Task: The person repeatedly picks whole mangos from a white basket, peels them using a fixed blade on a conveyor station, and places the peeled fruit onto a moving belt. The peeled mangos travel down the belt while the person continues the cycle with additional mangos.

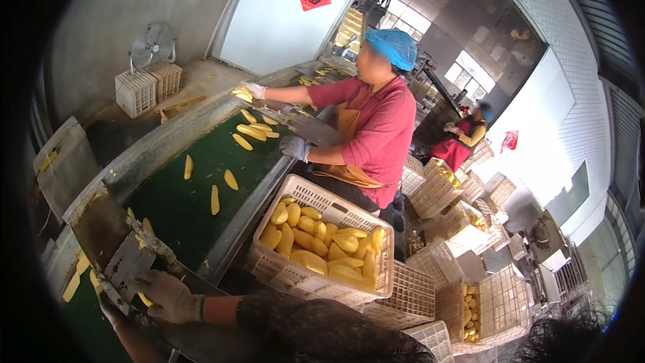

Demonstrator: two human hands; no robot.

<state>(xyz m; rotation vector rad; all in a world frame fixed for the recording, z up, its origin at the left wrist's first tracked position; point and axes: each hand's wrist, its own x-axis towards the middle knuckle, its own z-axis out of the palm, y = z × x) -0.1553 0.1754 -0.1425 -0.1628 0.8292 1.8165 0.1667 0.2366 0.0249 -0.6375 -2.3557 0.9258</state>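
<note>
My right hand (pixel 174 298), in a pale knit glove, rests low on a metal cutting stand beside the belt. A yellow fruit piece (pixel 145 300) shows at its fingertips, partly covered by the hand. Just above them is a worn metal plate (pixel 133 257) with yellow scraps along its edge. My left hand (pixel 110 308) is at the stand's lower side, mostly hidden by the metal frame; its grip is not visible. Long yellow fruit slices (pixel 73 285) lie near it on the belt. More slices (pixel 215 200) are scattered over the green conveyor belt (pixel 171 212).
A plastic crate (pixel 322 295) of whole peeled yellow fruit (pixel 307 262) stands by my right arm. Beyond it, a co-worker (pixel 373 121) in a blue hair cap handles slices at another metal stand (pixel 315 128). Stacked crates (pixel 403 297) crowd the floor; a fan (pixel 152 48) is across the belt.
</note>
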